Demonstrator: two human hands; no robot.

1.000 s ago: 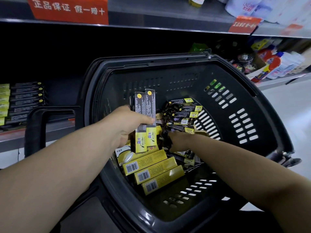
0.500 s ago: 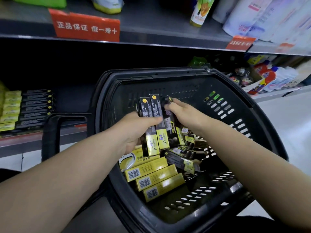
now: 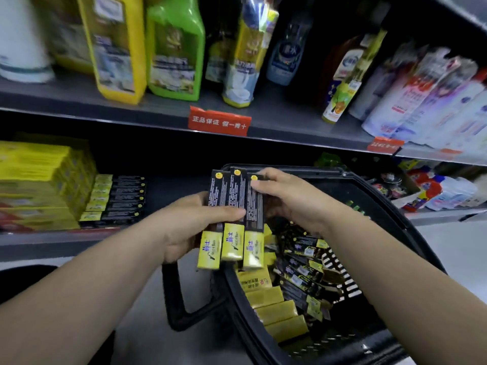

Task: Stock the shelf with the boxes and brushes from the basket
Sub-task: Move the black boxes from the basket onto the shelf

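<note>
While over the basket (image 3: 334,173) left rim, grips three black-and-yellow boxes (image 3: 235,191) upright and fanned in left hand (image 3: 189,222), thumb across fronts; pinches top of rightmost box with right hand (image 3: 292,198). Open room on lower shelf (image 3: 168,196) right of stacked matching boxes (image 3: 118,198), under upper shelf (image 3: 131,119) edge. Versus half a second earlier: third box joined, bundle lifted higher over basket.
</note>
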